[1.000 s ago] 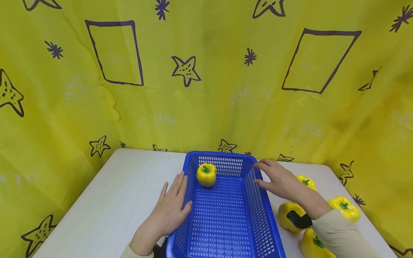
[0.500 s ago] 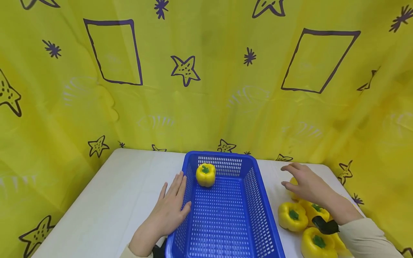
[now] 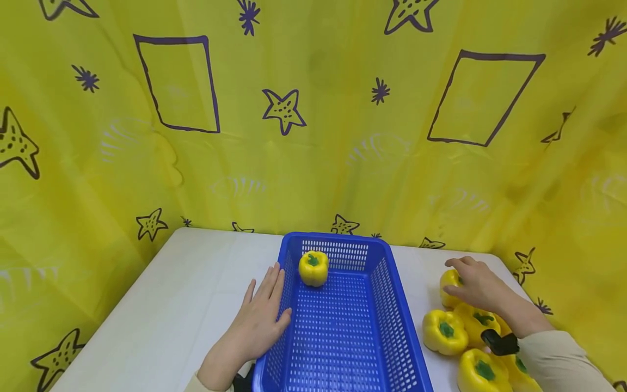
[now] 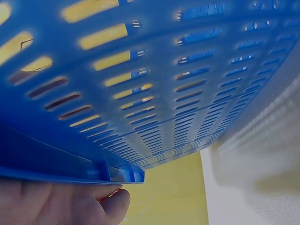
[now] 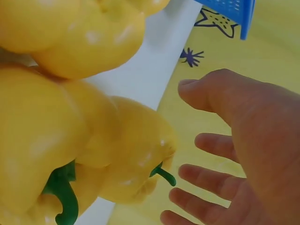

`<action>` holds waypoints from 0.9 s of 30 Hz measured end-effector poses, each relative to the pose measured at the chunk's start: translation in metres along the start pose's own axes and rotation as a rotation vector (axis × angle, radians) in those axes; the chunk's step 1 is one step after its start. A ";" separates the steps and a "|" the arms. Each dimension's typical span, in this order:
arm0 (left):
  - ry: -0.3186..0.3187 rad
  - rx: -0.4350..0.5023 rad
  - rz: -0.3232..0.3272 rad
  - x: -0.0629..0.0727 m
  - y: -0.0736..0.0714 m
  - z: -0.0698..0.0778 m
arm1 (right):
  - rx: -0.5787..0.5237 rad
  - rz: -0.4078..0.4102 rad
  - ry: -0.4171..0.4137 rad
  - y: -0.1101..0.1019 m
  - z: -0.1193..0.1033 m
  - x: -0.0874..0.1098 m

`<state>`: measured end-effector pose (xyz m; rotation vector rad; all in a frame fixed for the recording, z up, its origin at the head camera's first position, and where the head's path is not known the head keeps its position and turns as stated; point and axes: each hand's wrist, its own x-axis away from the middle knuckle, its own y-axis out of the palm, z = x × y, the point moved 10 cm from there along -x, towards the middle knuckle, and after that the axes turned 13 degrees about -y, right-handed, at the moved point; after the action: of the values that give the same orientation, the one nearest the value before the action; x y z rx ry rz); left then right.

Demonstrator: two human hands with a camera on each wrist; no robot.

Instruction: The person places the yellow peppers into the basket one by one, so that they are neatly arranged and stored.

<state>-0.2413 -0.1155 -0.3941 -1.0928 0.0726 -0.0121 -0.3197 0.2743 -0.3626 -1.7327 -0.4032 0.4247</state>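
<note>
A blue perforated basket (image 3: pixel 338 337) stands on the white table, with one yellow bell pepper (image 3: pixel 313 269) in its far left corner. My left hand (image 3: pixel 257 321) rests along the left rim, its fingers straight. In the left wrist view the basket's slotted side wall (image 4: pixel 154 89) fills much of the picture, with that hand (image 4: pixel 61 204) under the rim. Over at the right, my right hand (image 3: pixel 480 283) reaches over a yellow bell pepper (image 3: pixel 447 291), partly covering it. From the right wrist, the thumb and fingers (image 5: pixel 213 180) appear spread near a pepper (image 5: pixel 140 150), around nothing.
Several more yellow bell peppers (image 3: pixel 444 333) crowd together on the table right of the basket, some under my right forearm. A black strap (image 3: pixel 499 343) is on that wrist. The white tabletop (image 3: pixel 196 283) extends to the left. A yellow patterned curtain (image 3: pixel 313 163) hangs behind and at both sides.
My right hand has moved from the basket's right rim rightward to the farthest pepper in the group. The left hand has stayed on the left rim.
</note>
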 end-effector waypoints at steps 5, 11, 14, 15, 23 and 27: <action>-0.005 0.007 -0.004 0.001 0.001 -0.002 | -0.038 -0.063 0.021 0.009 0.007 -0.002; -0.001 0.013 0.002 0.000 0.001 -0.001 | -0.034 -0.078 0.002 0.013 0.011 -0.006; -0.002 0.012 0.000 -0.001 0.001 0.000 | -0.033 -0.087 0.010 0.013 0.012 -0.005; -0.002 0.010 0.000 -0.001 0.001 0.000 | -0.030 -0.088 0.014 0.013 0.013 -0.005; -0.002 0.011 0.000 -0.001 0.001 -0.001 | 0.027 -0.095 -0.017 0.012 0.014 -0.008; -0.001 0.014 0.004 -0.001 0.002 -0.001 | 0.016 -0.136 -0.007 0.014 0.016 -0.009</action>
<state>-0.2421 -0.1155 -0.3959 -1.0791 0.0737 -0.0083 -0.3345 0.2804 -0.3790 -1.6774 -0.5180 0.3353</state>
